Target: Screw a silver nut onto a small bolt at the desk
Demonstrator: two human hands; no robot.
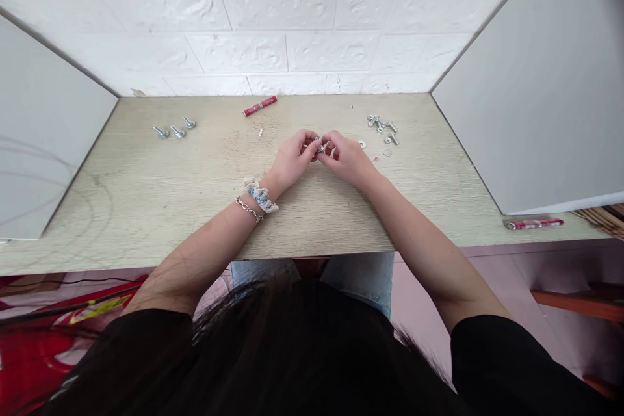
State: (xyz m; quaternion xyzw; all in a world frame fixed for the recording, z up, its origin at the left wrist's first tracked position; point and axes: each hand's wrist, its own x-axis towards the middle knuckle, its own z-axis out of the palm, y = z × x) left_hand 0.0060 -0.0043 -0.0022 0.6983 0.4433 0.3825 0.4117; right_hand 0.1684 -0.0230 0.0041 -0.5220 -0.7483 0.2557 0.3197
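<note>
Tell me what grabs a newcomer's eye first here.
Both hands, left hand and right hand, meet mid-desk around a small silver metal bolt. Three silver bolts lie in a row far left on the pale wooden desk; a loose pile of silver bolts and washers sits far right.

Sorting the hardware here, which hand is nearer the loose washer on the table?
Right. The right hand lies just beside the washer; the left hand sits farther off, beyond the right.

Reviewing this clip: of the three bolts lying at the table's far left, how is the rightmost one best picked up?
Probably by its shank, pinched from above: the rightmost bolt lies flat on the table, apart from its two neighbours, so both sides look free for fingers.
</note>
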